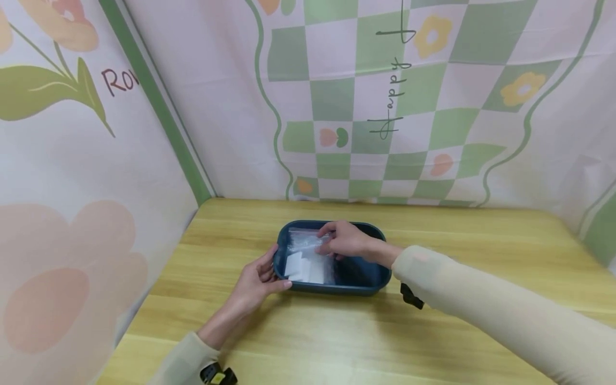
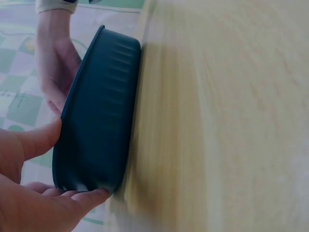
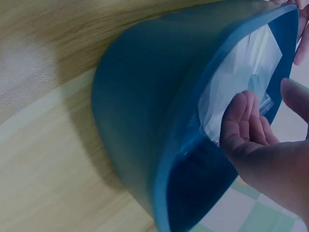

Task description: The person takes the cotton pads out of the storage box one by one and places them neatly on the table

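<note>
A dark blue oval-cornered plastic tray (image 1: 332,289) sits on the wooden table. My left hand (image 1: 256,280) holds its left end; the left wrist view shows the thumb at the rim and the fingers against the outer wall of the tray (image 2: 99,111). Inside, to the left, lie clear zip bags (image 1: 308,243) with white flat pieces (image 1: 297,266) among them. Over the bags is my right hand (image 1: 347,239). In the right wrist view its fingers (image 3: 245,118) bend loosely beside the bags (image 3: 244,72), the thumb apart, with nothing visible between them.
The wooden table (image 1: 240,230) extends around the tray on all sides. Behind it hangs a checked green and white cloth (image 1: 332,101), and a floral cloth (image 1: 72,176) hangs at the left. The dark inner floor of the tray shows at its right end.
</note>
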